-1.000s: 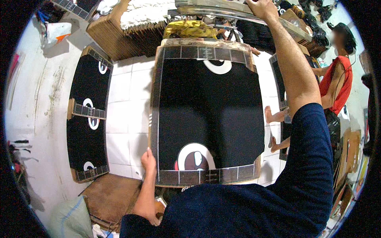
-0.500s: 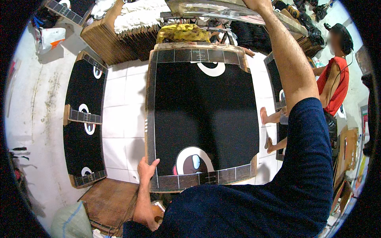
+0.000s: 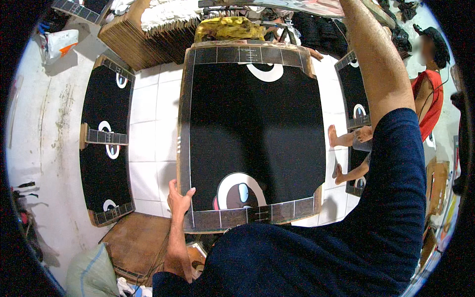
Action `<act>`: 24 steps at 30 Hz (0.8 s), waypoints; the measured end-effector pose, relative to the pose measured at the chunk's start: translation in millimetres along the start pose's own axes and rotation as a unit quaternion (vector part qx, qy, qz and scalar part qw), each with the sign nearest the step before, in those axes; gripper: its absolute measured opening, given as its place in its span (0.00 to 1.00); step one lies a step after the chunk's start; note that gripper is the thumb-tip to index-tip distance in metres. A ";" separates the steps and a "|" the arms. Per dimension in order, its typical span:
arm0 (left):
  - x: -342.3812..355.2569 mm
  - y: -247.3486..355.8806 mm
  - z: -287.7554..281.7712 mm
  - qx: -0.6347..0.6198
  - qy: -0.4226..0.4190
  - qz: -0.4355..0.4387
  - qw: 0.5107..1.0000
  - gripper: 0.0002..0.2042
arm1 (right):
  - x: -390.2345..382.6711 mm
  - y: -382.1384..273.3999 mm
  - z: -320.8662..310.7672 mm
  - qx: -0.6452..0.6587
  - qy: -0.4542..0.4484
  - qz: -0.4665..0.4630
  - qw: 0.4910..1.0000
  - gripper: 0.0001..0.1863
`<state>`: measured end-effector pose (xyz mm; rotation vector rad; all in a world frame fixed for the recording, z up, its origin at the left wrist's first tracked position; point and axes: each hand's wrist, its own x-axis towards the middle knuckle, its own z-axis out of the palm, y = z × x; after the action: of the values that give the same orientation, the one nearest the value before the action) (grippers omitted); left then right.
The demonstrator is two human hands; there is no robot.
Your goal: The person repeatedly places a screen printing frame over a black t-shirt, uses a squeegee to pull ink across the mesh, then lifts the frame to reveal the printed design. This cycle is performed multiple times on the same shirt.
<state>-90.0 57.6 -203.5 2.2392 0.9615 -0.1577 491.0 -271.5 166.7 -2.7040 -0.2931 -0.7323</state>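
A wooden board (image 3: 184, 128) stands before me, covered with a black cloth panel (image 3: 252, 138) that carries white-ringed eye prints at its far and near ends. Dark tape strips with white ruled marks cross both ends of the board. At the board's near left edge, my left hand (image 3: 179, 200) grips the rim, thumb over the top. My right arm stretches up and forward past the board's right side, and its hand lies beyond the top of the picture. Near that arm, a flat glossy framed panel (image 3: 292, 5), like a printing screen, crosses the top edge.
Similar printed boards stand at left (image 3: 106, 173) and right (image 3: 360, 94). A person in a red top (image 3: 431, 99) is at the right, bare feet near my board. Stacked brown boards (image 3: 123, 47) and a yellow bundle (image 3: 230, 29) lie behind; a pale sack (image 3: 89, 272) sits lower left.
The glossy framed panel has gone up toward the top edge, and my right hand has left the picture with it. My left hand stays on the board's rim. The view has shifted slightly.
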 end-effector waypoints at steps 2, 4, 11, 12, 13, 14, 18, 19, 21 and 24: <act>0.5 0.8 -0.4 0.005 0.009 0.021 1.000 0.39 | 2.3 0.9 0.2 -0.013 -0.003 0.009 1.000 0.30; 1.1 1.9 -0.1 0.000 0.013 0.027 1.000 0.39 | 4.0 2.3 1.0 -0.018 -0.004 0.003 1.000 0.30; 5.5 2.0 1.2 -0.042 0.021 0.039 0.998 0.41 | 8.0 2.0 0.2 -0.023 -0.010 0.003 1.000 0.31; 7.0 0.7 1.4 -0.036 0.019 0.034 0.999 0.41 | 7.8 1.3 -0.3 -0.029 -0.004 0.004 1.000 0.31; 8.6 -0.9 2.0 -0.029 0.016 0.028 0.999 0.41 | 7.2 0.7 -0.9 -0.028 -0.007 0.007 1.000 0.31; 10.3 -2.8 2.6 -0.023 0.015 0.025 0.999 0.42 | 6.5 0.2 -1.2 -0.027 -0.010 0.011 1.000 0.31; 15.5 -8.9 5.8 -0.039 -0.001 0.024 0.999 0.43 | 3.6 0.2 -2.4 -0.006 -0.019 0.000 1.000 0.31; 16.1 -9.3 5.9 -0.048 -0.004 0.023 0.999 0.43 | 3.1 0.7 -2.6 0.001 -0.013 0.001 1.000 0.31; 16.3 -8.0 4.8 -0.056 -0.005 0.028 0.998 0.43 | 3.6 1.7 -2.4 0.015 -0.001 0.005 1.000 0.31; 14.7 -3.1 2.7 -0.043 -0.010 0.016 0.999 0.41 | 6.6 2.7 -2.8 0.000 -0.021 0.022 1.000 0.31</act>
<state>-81.1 66.2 -212.5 2.1694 0.9042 -0.1233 496.1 -274.3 171.7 -2.7187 -0.2442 -0.6635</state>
